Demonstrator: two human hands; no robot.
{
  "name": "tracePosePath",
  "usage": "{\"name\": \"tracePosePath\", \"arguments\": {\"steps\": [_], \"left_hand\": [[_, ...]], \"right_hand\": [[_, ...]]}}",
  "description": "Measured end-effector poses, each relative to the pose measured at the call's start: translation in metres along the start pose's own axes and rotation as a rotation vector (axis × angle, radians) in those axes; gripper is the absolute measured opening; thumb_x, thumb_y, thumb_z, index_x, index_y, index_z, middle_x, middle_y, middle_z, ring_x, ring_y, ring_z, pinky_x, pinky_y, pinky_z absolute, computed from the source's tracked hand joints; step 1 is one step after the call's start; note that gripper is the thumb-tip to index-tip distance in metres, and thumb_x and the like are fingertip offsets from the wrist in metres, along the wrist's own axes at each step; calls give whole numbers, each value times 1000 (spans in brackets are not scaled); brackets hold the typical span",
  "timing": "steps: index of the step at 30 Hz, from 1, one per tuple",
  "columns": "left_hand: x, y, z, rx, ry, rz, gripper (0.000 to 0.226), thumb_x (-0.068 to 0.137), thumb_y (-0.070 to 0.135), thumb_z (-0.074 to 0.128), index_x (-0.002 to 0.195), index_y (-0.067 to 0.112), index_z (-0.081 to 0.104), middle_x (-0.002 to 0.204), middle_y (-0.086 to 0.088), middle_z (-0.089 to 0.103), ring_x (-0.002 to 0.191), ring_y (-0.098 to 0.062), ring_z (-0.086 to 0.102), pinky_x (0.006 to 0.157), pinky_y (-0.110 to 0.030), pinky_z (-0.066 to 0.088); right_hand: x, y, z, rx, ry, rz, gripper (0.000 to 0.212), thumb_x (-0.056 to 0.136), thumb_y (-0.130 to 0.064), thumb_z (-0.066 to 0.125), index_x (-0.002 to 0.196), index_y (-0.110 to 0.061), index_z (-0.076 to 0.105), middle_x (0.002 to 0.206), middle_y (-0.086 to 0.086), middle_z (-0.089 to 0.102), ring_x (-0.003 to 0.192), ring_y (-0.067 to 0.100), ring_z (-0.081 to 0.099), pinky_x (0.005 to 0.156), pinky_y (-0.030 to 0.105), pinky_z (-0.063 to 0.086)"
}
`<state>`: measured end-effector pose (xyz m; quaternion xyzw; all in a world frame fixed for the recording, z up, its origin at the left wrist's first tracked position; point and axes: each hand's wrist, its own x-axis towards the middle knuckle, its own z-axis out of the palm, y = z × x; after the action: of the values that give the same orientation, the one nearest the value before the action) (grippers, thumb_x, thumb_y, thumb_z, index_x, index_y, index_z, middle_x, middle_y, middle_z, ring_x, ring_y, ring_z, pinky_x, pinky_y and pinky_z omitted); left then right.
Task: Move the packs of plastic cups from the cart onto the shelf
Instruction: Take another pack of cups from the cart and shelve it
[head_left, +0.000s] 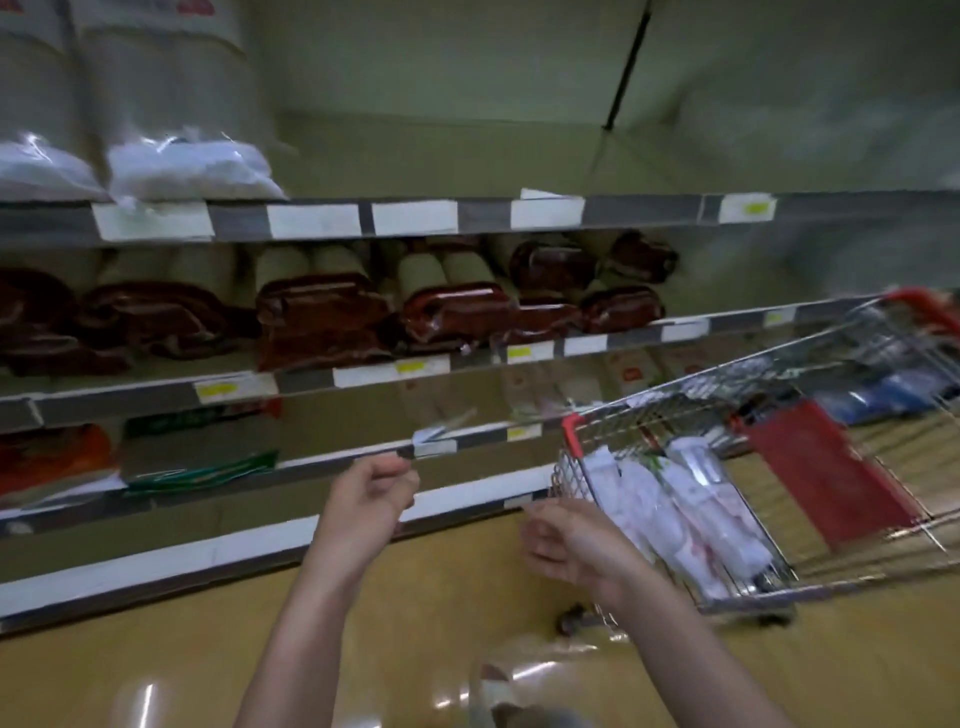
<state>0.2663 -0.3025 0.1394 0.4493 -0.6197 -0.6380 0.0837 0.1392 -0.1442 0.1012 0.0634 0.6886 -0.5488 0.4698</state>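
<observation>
Both hands hang loosely curled and empty: the left hand (369, 499) near the shelf (332, 462), the right hand (566, 545) beside the cart (571, 431) holding cup packs (696, 514).

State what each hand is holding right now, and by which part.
Nothing. The left hand and right hand are both loosely curled and empty, in front of the shelf; the cup packs lie untouched in the cart.

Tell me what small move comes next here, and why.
Probably reach the right hand into the cart for a cup pack. Both hands look empty, the left hand included, and white packs still lie in the basket beside the right hand.
</observation>
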Motion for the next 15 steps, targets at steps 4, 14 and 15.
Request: {"name": "tracePosePath", "arguments": {"steps": [4,14,15], "left_hand": [[-13,4,17,23,-25,47,13,95,25,53,100,17,62,93,3,62,87,-12,61,91,-42,52],[-9,25,177,93,-266,58,15,96,31,50,93,19,60,102,-2,64,89,-13,63,87,-39,52],[-8,25,194,102,-289,48,15,95,31,50,91,19,60,101,-1,65,89,-13,63,88,-40,51]], "right_hand": [[-5,11,-19,143,38,44,4,92,-10,56,88,-11,55,75,7,58,75,20,59,94,45,49],[2,26,-161,469,109,76,9,93,-13,53,98,-7,56,92,14,62,78,23,62,64,32,53],[7,25,-178,511,109,86,8,93,-13,52,95,-6,56,93,15,62,79,24,62,66,33,52]]}}
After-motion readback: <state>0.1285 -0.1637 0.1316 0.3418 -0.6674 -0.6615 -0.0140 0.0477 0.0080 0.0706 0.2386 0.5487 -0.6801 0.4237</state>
